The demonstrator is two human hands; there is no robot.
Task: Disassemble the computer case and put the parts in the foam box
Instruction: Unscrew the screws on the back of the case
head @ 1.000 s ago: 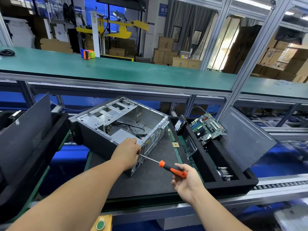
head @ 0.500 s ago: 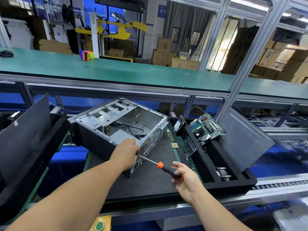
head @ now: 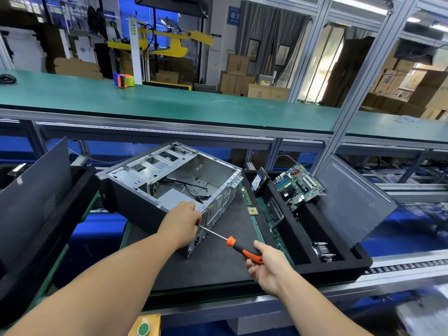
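Observation:
An open silver and black computer case [head: 169,180] lies on its side on a dark mat [head: 218,258], its inside showing cables and a grey power supply. My left hand [head: 180,223] grips the near rear corner of the case. My right hand [head: 266,265] holds an orange and black screwdriver [head: 242,251] whose shaft points at the case's rear panel beside my left hand. To the right stands the black foam box [head: 339,265]. In it are a green motherboard [head: 299,185], a hard drive [head: 258,181] and a heatsink [head: 323,251].
A grey side panel [head: 351,202] leans against the foam box's right side. Another black foam tray with a dark panel [head: 34,204] stands at the left. A green conveyor shelf [head: 169,103] runs across above the case. A yellow box with a green button [head: 144,327] sits at the front edge.
My right hand has shifted slightly on the screwdriver handle, as if turning it. The left hand and the case stay where they were.

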